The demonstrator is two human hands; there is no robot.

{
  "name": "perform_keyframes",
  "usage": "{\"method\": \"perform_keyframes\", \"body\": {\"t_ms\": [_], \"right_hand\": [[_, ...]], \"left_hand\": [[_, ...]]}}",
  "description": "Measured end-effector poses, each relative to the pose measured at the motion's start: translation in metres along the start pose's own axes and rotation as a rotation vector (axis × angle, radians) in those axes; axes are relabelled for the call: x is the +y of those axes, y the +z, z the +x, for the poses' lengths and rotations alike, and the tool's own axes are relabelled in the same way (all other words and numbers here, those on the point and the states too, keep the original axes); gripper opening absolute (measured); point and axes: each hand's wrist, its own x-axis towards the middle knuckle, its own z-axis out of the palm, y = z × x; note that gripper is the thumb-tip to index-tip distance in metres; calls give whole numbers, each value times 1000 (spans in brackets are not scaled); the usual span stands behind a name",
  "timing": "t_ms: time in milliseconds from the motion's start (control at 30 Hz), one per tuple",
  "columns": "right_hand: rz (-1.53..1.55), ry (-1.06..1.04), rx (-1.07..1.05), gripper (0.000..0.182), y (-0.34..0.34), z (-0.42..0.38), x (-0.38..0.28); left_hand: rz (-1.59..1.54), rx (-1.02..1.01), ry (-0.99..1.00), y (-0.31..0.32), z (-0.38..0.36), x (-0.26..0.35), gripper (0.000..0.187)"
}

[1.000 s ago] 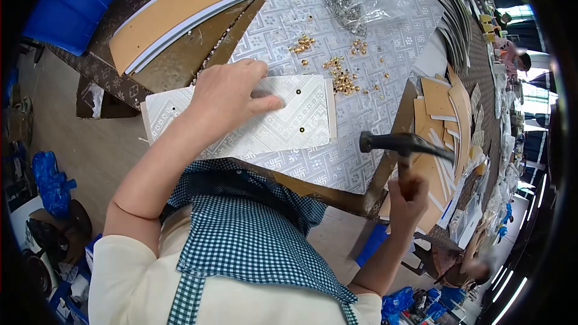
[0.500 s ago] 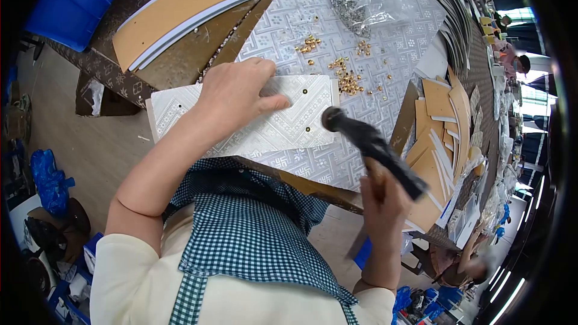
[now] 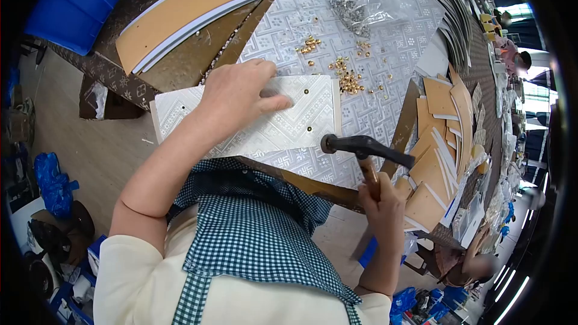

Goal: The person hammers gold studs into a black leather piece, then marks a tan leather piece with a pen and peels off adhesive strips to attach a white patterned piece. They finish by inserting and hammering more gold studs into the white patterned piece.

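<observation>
My left hand (image 3: 241,93) lies over a white embossed panel (image 3: 301,114), its thumb apart from the fingers and its fingertips at the panel's far edge. Two small brass-coloured eyelets show near the panel's right end, and a small dark hole near its left end. In my right hand (image 3: 385,201) is the wooden handle of a hammer (image 3: 367,145). The dark hammer head is just right of the panel's near right corner, apart from the eyelets. Gold-coloured eyelets (image 3: 348,78) lie scattered beyond the panel on the patterned grey sheet (image 3: 397,36).
Curved tan and white boards (image 3: 198,6) lie at the far left, near a blue bin (image 3: 78,3). More tan pieces (image 3: 433,156) are piled on the right. A clear bag (image 3: 385,0) sits beside silvery metal parts (image 3: 349,17). Other people are at the far right.
My right hand and the hammer have moved down in the view, away from the eyelets, and the hammer head now lies more level. My left hand has hardly shifted.
</observation>
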Motion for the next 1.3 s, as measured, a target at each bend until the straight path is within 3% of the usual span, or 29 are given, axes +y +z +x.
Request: {"method": "perform_keyframes", "body": {"t_ms": [133,267,367,467,567,600,667,733,867,933,967,1033,1067,1167,1233,1300], "right_hand": [[-73,122,118,23,-10,7,30],[-395,-102,378,31,-11,16,52],[-78,-170,504,35,-1,13,31],[742,-151,250,45,30,10,12],[1250,-167,78,45,54,18,-13],[1281,-111,46,40,61,22,-10],[1423,-29,183,36,71,29,-19],[1508,10,243,33,73,32,-20],[1422,-10,97,32,71,28,-8],[1335,-2,25,32,68,26,-8],[1324,-6,3,32,66,25,-11],[1299,-13,-44,32,64,22,-18],[1326,6,-60,33,64,19,-20],[1285,-14,-63,34,67,13,-23],[1161,14,-10,29,66,13,-26],[882,19,64,25,64,15,-26]], "left_hand": [[-117,-15,-18,-7,3,-5,49],[-644,-133,-195,-38,8,-4,31],[-1140,51,-136,-31,10,-6,30],[-1331,112,-219,-33,10,8,37],[-1401,66,-250,-15,5,7,38],[-1397,60,-269,-12,0,13,40],[-1368,42,-300,-5,-12,16,43],[-1230,-273,-403,-14,-27,10,36],[-924,-891,13,-25,-54,2,21],[-747,-774,340,-40,-51,18,18],[-864,-602,421,-42,-49,24,17],[-696,-38,383,-34,-47,39,17],[-324,157,557,-39,-30,46,25],[-43,211,483,-19,-12,49,31],[-154,-157,267,-14,-9,36,35],[-206,-206,167,-11,-14,32,38]]}}
